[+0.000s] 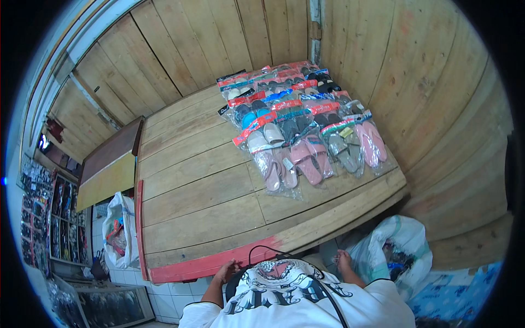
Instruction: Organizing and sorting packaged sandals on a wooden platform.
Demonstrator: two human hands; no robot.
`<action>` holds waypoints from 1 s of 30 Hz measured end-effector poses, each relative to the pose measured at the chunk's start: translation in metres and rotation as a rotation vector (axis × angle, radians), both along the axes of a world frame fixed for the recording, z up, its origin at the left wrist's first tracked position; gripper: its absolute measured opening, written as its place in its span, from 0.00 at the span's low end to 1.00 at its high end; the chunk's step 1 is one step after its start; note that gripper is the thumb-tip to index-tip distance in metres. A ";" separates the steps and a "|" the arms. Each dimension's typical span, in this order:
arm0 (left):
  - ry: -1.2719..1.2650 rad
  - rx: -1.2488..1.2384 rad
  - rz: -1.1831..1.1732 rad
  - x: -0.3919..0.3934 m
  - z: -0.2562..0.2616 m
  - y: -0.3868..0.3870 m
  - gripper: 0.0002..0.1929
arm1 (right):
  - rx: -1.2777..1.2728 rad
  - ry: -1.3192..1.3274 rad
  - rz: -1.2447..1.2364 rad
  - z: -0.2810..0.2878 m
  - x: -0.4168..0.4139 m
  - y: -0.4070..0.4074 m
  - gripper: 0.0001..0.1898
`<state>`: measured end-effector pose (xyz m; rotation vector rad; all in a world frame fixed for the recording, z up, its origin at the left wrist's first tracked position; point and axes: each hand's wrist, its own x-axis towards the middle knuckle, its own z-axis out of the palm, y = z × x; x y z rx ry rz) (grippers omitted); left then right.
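My left hand point(227, 270) hangs low beside the red-painted front edge point(213, 262) of a wooden plank platform, fingers loosely bent. I see nothing in it. At the lower right, my right hand point(343, 260) is between the platform and a white woven sack point(371, 250), also with nothing visible in its half-curled fingers. Rows of sandals in clear plastic bags lie on the platform's right half, away from both hands. The nearest are pale pink flip-flops point(274, 172), pink slides point(308, 164), grey sandals point(343, 149) and bright pink flip-flops point(370, 143).
Plank walls point(393, 61) border the platform's back and right side. Another white sack point(119, 229) with packaged goods stands left, beside a yellow-and-brown board point(108, 168). Display racks point(67, 221) and a glass case point(115, 305) stand farther left on the tiled floor point(168, 299).
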<state>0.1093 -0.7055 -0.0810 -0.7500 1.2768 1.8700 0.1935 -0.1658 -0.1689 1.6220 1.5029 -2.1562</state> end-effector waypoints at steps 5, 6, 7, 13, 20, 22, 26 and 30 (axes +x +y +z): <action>-0.092 -0.022 -0.078 0.024 -0.012 -0.039 0.18 | -0.148 -0.145 0.192 -0.113 0.165 0.015 0.09; -0.104 -0.085 -0.088 0.036 -0.017 -0.052 0.18 | 0.032 -0.220 0.473 -0.090 0.161 -0.008 0.11; -0.117 -0.151 -0.100 0.047 -0.013 -0.062 0.18 | 0.213 -0.284 0.748 -0.030 0.116 -0.080 0.13; -0.151 -0.141 -0.289 0.037 0.005 -0.071 0.18 | 0.463 -0.286 1.090 -0.029 0.155 -0.095 0.18; -0.085 -0.128 -0.459 0.010 -0.014 -0.062 0.18 | 0.065 -0.344 0.325 0.009 0.143 -0.106 0.12; -0.060 -0.128 -0.503 0.001 -0.020 -0.056 0.18 | 0.034 -0.296 0.254 0.012 0.148 -0.105 0.11; -0.004 -0.127 -0.591 -0.022 -0.030 -0.040 0.18 | 0.018 -0.292 0.189 0.018 0.174 -0.109 0.12; 0.053 -0.126 -0.680 -0.046 -0.033 -0.014 0.18 | -0.083 -0.323 0.076 0.006 0.215 -0.115 0.14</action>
